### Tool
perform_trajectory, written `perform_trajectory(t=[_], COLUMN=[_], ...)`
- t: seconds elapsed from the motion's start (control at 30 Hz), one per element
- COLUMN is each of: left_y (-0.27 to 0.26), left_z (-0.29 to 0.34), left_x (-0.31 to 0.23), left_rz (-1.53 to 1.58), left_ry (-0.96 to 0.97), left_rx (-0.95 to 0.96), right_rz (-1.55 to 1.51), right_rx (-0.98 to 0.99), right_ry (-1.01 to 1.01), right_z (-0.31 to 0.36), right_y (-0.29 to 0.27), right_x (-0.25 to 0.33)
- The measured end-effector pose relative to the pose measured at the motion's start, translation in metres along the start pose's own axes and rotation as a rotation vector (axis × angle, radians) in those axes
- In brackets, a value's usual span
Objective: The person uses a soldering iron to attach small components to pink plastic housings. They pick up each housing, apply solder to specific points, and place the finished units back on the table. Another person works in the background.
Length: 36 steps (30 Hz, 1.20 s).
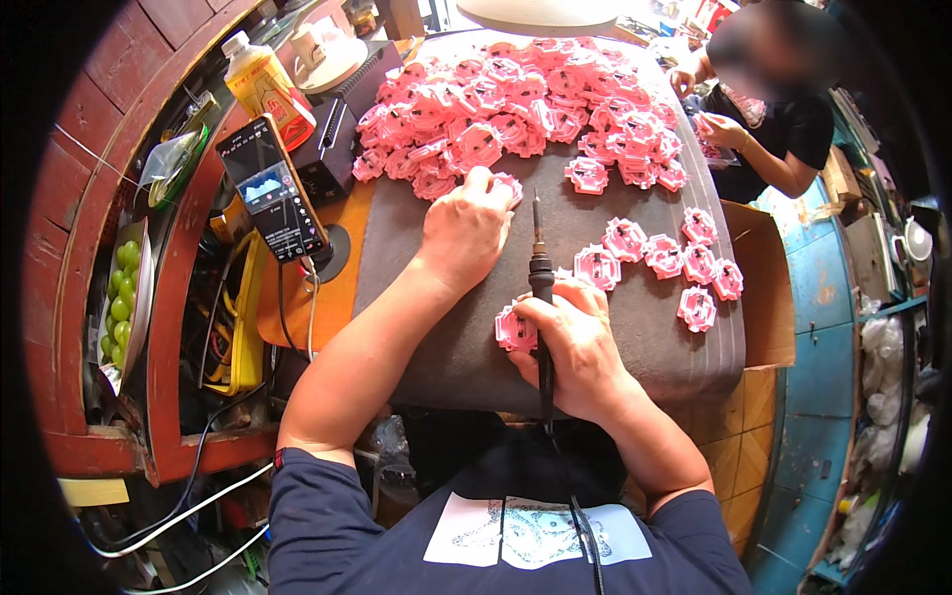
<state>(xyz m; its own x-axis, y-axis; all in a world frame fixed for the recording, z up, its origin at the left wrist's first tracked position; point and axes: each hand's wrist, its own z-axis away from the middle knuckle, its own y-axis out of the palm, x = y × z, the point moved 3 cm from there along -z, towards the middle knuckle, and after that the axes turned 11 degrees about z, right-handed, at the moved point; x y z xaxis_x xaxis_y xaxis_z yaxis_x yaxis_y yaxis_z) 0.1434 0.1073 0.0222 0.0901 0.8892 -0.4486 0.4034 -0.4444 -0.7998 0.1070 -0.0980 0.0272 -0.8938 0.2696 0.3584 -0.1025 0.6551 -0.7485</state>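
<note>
My right hand [580, 342] is closed around a black-handled soldering iron [541, 273], its metal tip pointing away from me. A pink plastic part [513, 329] lies against that hand's thumb side; whether the fingers also grip it, I cannot tell. My left hand [464, 230] is at the near edge of a big heap of pink plastic parts [496, 104], fingers curled on one pink part [509, 186]. Its fingertips are partly hidden by the hand. Several more pink parts [662, 256], with small dark pieces in their middles, lie loose on the mat to the right.
A dark mat [416, 327] covers the table. At left, a phone [273, 188] stands on a holder beside a yellow bottle [266, 87]. Green grapes [121, 297] lie on the left shelf. Another person [783, 119] handles things at far right, near a cardboard box [759, 283].
</note>
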Motion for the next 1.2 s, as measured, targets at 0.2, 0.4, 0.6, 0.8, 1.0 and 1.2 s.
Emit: perform_trajectory(t=[0.2, 0.4, 0.6, 0.8, 1.0, 1.2], left_y=[-0.029, -0.058, -0.052, -0.044, -0.041, -0.042], left_z=[0.039, 0.095, 0.118, 0.125, 0.133, 0.133], left_x=[-0.01, -0.03, -0.046, -0.055, -0.051, -0.052], left_rz=[0.062, 0.273, 0.424, 0.454, 0.453, 0.445], left_ry=[0.171, 0.179, 0.28, 0.242, 0.181, 0.192], left_rx=[0.022, 0.073, 0.067, 0.043, 0.006, -0.012], right_rz=[0.065, 0.145, 0.087, 0.077, 0.029, 0.033], right_rx=[-0.011, -0.038, -0.112, -0.059, -0.067, -0.069], right_ry=[0.009, 0.073, -0.032, -0.07, -0.066, -0.074], right_z=[0.0, 0.005, 0.013, 0.015, 0.023, 0.021], right_y=[-0.002, -0.014, -0.016, 0.001, 0.002, 0.001], right_x=[-0.001, -0.012, 0.002, 0.011, 0.006, 0.008])
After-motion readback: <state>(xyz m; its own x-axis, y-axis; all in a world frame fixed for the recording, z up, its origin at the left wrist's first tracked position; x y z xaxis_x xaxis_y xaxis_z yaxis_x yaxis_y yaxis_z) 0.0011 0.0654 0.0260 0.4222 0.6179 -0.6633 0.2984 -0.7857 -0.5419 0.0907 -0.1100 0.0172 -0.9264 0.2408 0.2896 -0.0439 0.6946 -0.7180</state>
